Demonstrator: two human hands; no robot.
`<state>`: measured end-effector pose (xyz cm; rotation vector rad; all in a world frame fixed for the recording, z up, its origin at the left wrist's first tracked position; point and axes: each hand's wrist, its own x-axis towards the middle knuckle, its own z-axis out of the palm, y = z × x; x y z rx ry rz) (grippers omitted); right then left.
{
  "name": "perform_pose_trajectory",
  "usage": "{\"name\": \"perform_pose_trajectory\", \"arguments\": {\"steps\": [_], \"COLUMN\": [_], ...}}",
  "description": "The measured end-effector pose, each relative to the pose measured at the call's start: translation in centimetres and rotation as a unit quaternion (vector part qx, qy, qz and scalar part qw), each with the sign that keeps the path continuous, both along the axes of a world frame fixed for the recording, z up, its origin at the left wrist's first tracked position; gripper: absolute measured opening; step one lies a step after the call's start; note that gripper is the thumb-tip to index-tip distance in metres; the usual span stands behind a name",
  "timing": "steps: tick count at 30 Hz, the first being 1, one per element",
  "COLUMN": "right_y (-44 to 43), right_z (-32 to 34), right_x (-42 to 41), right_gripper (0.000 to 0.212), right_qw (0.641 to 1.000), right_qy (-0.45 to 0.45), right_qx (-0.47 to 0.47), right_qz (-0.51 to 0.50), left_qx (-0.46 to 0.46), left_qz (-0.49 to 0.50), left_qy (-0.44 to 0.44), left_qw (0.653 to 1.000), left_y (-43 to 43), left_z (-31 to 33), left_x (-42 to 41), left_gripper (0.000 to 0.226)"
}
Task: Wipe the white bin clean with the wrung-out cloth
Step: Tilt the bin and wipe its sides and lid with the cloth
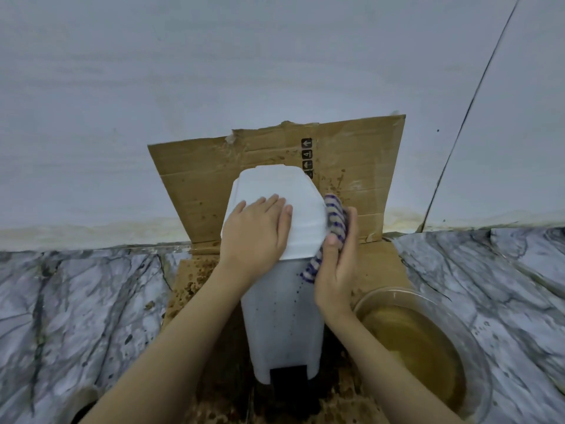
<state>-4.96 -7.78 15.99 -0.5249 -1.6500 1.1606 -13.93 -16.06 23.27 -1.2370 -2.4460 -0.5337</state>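
Against stained cardboard (351, 166), white bin (284, 316) stands upright, basin of brown water (422, 347) just beside. L hand (256, 237), fingers flat and spread, steadies lid; R hand (336, 267) curled round striped cloth (334, 221) at lid's edge. Light hollow plastic, likely slick when wet: brace from top.

Items counted: one white plastic pedal bin (284, 319), one purple-and-white striped cloth (335, 221), one stained brown cardboard sheet (351, 166), one clear round bowl of murky brown water (428, 347). Two bare hands were present: left hand (256, 237), right hand (336, 270).
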Motion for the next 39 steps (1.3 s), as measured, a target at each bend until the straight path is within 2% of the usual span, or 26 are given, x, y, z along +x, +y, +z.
{"name": "perform_pose_trajectory", "arguments": {"steps": [2,6,10,14,16,18,20,23,26,29,32,39], "right_y": [-0.5,-1.0,0.2,0.3,0.4,1.1,1.7,2.2,2.2,1.5,0.8,0.0], "right_z": [-1.6,-5.6,-7.0,-6.6,-6.1,-6.0,-5.7,-4.2,-4.0,-6.4,-10.2,-16.0], "right_x": [-0.9,-1.9,-2.9,-4.7,-5.3,-5.5,-5.4,-5.1,-4.7,-3.5,-1.3,3.9], "right_gripper": [0.064,0.059,0.054,0.052,0.049,0.049,0.054,0.056,0.059,0.054,0.052,0.067], "right_qw": [1.000,0.981,0.948,0.884,0.859,0.854,0.884,0.957,0.985,0.991,0.989,0.951], "right_qy": [-0.019,-0.138,-0.142,-0.161,-0.168,-0.171,-0.168,-0.134,-0.109,-0.107,-0.146,-0.194], "right_qx": [0.024,0.124,0.267,0.414,0.463,0.474,0.415,0.229,0.115,0.075,0.001,-0.149], "right_qz": [-0.001,-0.048,-0.103,-0.144,-0.139,-0.133,-0.134,-0.118,-0.075,-0.034,0.023,0.190], "left_qx": [0.031,0.033,0.022,0.014,0.011,0.014,0.016,0.018,0.018,0.028,0.027,0.023], "left_qz": [-0.002,0.023,0.039,0.041,0.046,0.045,0.044,0.049,0.052,0.059,0.068,0.070], "left_qy": [0.022,0.031,0.019,0.016,0.003,-0.003,-0.002,0.001,0.003,0.007,0.003,0.003], "left_qw": [0.999,0.999,0.999,0.999,0.999,0.999,0.999,0.999,0.999,0.998,0.997,0.997], "left_y": [1.0,2.1,2.7,3.5,3.7,3.9,4.1,4.6,4.6,4.2,4.1,4.3], "left_z": [0.6,1.4,1.7,2.1,2.2,2.3,2.3,2.4,2.3,2.0,2.0,2.0], "left_x": [-1.5,-4.1,-5.6,-6.2,-6.6,-7.0,-7.0,-6.7,-6.9,-7.3,-7.3,-7.4], "left_gripper": [0.059,0.048,0.046,0.049,0.050,0.050,0.050,0.049,0.050,0.053,0.054,0.054]}}
